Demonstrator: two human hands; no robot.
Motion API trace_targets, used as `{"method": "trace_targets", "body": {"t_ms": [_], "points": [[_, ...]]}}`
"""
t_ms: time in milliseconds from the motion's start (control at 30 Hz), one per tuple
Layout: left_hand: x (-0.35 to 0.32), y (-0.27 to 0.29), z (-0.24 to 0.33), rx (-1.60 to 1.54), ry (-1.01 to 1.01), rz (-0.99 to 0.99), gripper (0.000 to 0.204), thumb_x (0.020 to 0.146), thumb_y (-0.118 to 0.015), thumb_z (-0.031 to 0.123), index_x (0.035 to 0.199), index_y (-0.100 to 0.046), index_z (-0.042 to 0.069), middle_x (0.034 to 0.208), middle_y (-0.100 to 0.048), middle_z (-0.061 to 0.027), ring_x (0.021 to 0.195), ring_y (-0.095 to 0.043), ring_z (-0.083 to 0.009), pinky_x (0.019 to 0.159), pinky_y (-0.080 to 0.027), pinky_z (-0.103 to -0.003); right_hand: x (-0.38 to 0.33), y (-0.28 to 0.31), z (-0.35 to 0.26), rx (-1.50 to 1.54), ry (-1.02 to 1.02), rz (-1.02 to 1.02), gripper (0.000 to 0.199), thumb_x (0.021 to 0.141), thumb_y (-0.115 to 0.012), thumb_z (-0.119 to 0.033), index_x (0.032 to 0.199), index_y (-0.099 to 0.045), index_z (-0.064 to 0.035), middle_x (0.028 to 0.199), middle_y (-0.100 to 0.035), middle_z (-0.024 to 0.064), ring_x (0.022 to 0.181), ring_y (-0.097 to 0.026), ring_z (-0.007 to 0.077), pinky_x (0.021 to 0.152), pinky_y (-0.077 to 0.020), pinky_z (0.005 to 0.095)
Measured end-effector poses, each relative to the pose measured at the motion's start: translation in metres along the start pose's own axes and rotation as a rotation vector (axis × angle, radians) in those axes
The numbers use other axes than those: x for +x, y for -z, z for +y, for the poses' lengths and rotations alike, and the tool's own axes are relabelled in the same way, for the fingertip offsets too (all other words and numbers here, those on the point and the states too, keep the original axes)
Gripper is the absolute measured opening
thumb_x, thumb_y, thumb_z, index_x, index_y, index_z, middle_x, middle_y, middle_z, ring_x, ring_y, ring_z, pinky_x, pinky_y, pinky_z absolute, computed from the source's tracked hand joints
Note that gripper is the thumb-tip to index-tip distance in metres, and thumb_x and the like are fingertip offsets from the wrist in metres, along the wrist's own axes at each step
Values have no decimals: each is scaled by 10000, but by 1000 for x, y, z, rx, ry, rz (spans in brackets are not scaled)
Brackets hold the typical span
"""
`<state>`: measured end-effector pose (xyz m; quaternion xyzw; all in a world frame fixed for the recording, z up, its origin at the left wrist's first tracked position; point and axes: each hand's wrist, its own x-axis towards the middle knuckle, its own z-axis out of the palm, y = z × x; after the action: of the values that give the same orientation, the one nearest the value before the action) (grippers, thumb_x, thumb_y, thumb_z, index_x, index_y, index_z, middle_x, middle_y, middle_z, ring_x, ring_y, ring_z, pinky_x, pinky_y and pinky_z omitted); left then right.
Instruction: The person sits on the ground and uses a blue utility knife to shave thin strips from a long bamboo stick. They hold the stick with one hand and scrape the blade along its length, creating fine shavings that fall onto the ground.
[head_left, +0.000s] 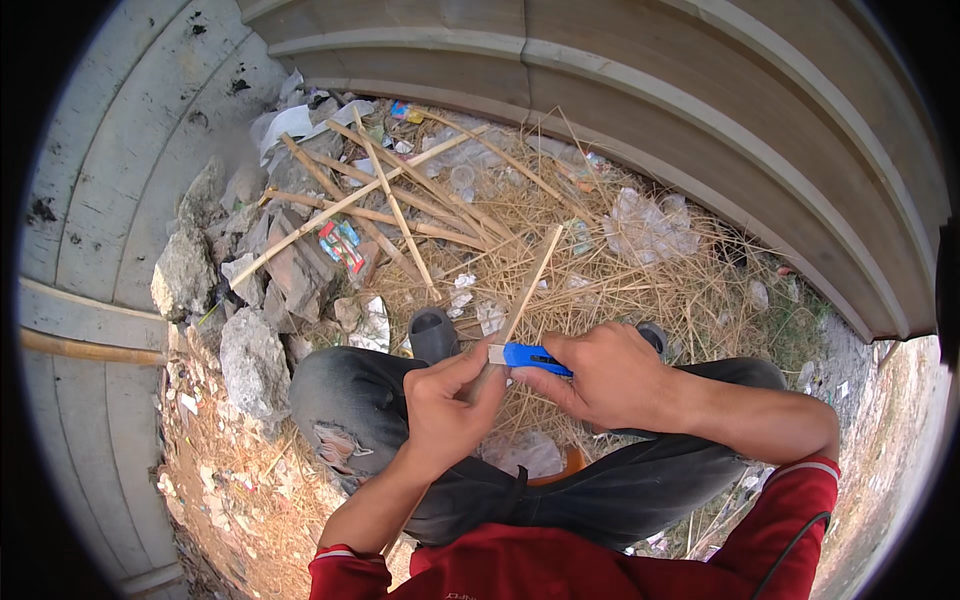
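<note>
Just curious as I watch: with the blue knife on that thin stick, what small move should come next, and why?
Probably a short push of the blue utility knife along the thin bamboo strip, away from the body. The right hand holds the knife where its blade meets the strip, and the left hand pinches the strip just behind, steadying it.

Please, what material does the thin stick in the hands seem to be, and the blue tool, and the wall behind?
The thin stick looks like split bamboo or dry cane: pale tan, matte, straight-grained. The blue cutter in the right hand seems to be glossy plastic, with a grey metal-looking tip near the left hand. The wall looks like painted corrugated sheet, probably metal, dull and stained.
</note>
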<state>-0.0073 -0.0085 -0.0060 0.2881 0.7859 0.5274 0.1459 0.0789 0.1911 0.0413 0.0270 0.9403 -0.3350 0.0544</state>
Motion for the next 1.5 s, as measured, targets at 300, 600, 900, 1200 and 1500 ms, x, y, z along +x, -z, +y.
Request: {"method": "trace_targets", "body": {"t_ms": [300,600,900,1200,1500], "points": [[-9,8,-9,177,-148,93,351,809,-769,21,1154,-726,-26,671,-668,-159,517,-610,-109,509,-464,-251,16,60,61,-24,-372,373,514,1012,-542,-465,823,-659,-2,610,-600,225,607,-645,412,596,-483,535],[-2,2,-11,72,-21,62,363,797,-782,31,1148,-724,-41,672,-688,-144,542,-610,-60,507,-452,-228,1,-11,4,21,25,-46,428,996,-600,-417,871,-643,-9,559,-574,204,543,-614,427,526,-488,487],[-12,5,-13,92,-74,43,337,820,-783,30,1148,-731,-30,650,-679,-64,537,-580,-19,498,-442,-203,41,73,83,-38,-278,450,510,1022,-540,-450,843,-660,12,617,-613,217,613,-641,435,581,-490,504],[-7,2,-17,-67,59,63,316,816,-773,26,1124,-733,-34,720,-735,-67,596,-612,-15,520,-458,-197,1,-20,6,18,55,-56,408,971,-633,-429,853,-647,-39,581,-613,182,534,-630,397,528,-511,486],[-12,7,-6,-284,263,-11,247,875,-753,24,1091,-710,-87,875,-761,-98,732,-668,-51,633,-531,-205,47,51,70,-181,-218,396,521,1010,-540,-476,863,-667,7,603,-622,208,590,-641,434,563,-519,506]]}}
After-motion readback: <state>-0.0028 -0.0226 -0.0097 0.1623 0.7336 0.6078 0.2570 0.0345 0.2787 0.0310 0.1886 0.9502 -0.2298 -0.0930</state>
